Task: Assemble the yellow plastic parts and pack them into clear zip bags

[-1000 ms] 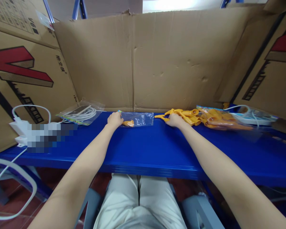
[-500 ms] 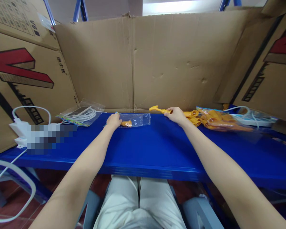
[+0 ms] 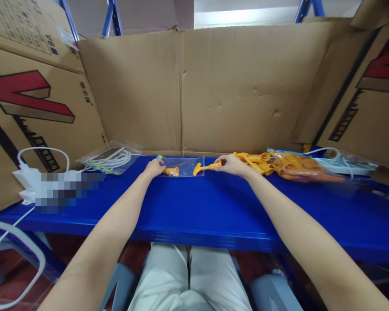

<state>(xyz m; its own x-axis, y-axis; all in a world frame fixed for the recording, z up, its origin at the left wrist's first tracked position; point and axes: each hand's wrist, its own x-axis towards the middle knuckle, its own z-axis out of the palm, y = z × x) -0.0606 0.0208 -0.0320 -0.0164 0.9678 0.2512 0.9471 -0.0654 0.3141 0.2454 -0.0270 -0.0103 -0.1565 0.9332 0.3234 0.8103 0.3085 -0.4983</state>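
Note:
My left hand (image 3: 154, 167) is closed on the left end of a clear plastic bag (image 3: 189, 164) lying on the blue table. Inside the bag, close to my fingers, is a yellow plastic piece (image 3: 171, 171) with a flared end; its other end is hidden. My right hand (image 3: 232, 165) grips a second yellow plastic piece, whose slim shaft (image 3: 209, 166) ends in a curved head pointing left. That head is at the bag's right end; whether it touches the bag I cannot tell. Just right of this hand lies a pile of similar yellow pieces (image 3: 259, 162).
More yellow pieces fill an open-looking clear bag (image 3: 294, 164) at the right, beside a white power strip (image 3: 340, 164). Bagged white cable (image 3: 115, 159) and white plugs (image 3: 29, 177) are at the left. A cardboard wall (image 3: 240, 86) closes off the back of the blue table (image 3: 194, 207).
My right hand has moved left and slightly nearer with the yellow piece, bringing its curved head to the bag's right end. My left hand stays on the bag.

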